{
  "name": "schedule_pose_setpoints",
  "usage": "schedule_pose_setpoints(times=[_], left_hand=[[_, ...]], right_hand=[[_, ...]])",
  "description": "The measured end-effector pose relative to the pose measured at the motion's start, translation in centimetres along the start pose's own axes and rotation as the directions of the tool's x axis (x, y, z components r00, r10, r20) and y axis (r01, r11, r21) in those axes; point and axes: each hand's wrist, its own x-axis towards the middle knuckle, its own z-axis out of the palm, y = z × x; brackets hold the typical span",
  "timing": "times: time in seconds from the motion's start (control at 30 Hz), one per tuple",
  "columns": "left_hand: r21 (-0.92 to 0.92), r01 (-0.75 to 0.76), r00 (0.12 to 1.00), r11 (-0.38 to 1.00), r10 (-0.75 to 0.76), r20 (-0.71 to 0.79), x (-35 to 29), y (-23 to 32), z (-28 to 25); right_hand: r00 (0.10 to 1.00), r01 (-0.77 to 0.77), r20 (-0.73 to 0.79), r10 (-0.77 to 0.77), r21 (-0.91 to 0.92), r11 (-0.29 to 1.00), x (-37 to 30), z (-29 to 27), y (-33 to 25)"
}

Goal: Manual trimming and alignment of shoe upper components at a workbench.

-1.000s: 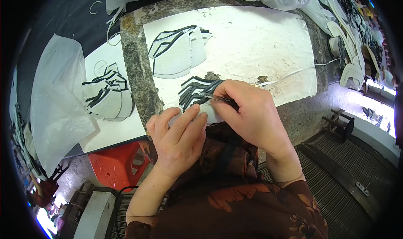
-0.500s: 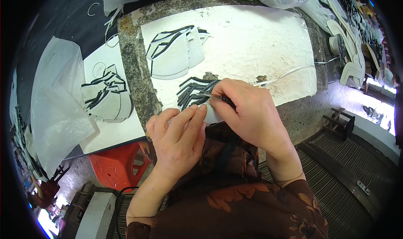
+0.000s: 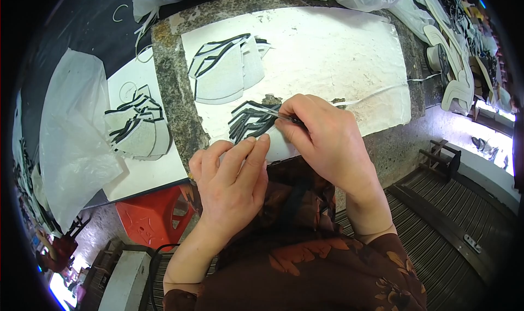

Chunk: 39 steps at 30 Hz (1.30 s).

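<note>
Partly beneath the loosely spread left hand point(image 3: 232, 177), black-edged pieces point(image 3: 252, 123), right hand point(image 3: 327, 139) gripping slim tool point(image 3: 281, 115)

I'm looking down on a bench topped by a mottled grey, stone-like slab point(image 3: 176, 87), its border showing around a large white sheet point(image 3: 338, 43). The sheet is stained and worn through in spots; on it I can make out a stack of pale, black-edged panels point(image 3: 221, 81) towards the upper left and, nearer me, a fan of similar black-edged pieces point(image 3: 252, 117). A narrow white tape point(image 3: 376, 95) runs across its right side. Left of the slab, a dark tabletop point(image 3: 82, 24) carries a white curl of strip point(image 3: 116, 13), a white board point(image 3: 150, 172) bearing another overlapping panel bundle point(image 3: 144, 139), and a translucent plastic bag point(image 3: 76, 131) overlapping that board.
</note>
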Motion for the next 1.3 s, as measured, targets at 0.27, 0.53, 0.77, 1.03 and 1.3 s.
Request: schedule_pose_setpoints(times=[0.27, 0.53, 0.77, 1.03, 1.3], left_hand=[[0.009, -0.003, 0.999, 1.000, 0.003, 0.037, 0.6, 0.3, -0.2], [0.030, -0.015, 0.997, 0.999, 0.012, 0.078, 0.8, 0.3, -0.1], [0.048, -0.022, 0.996, 0.999, 0.018, 0.091, 1.3, 0.6, 0.0], [0.064, -0.022, 0.990, 0.998, 0.013, 0.144, 2.0, 1.1, -0.3], [0.058, 0.005, 0.986, 0.998, -0.015, 0.168, 2.7, 1.6, -0.6]], right_hand=[[1.000, -0.003, -0.004, 0.003, -0.009, 1.000, 0.4, -0.4, 0.8], [0.998, 0.066, -0.009, -0.066, 0.014, 0.998, 0.9, -1.2, 1.6], [0.997, 0.078, -0.019, -0.077, 0.014, 0.997, 1.2, -1.7, 2.1], [0.998, 0.065, -0.015, -0.065, 0.017, 0.998, 1.7, -1.5, 2.2], [0.999, 0.032, -0.015, -0.031, 0.011, 0.999, 1.9, -1.3, 2.5]])
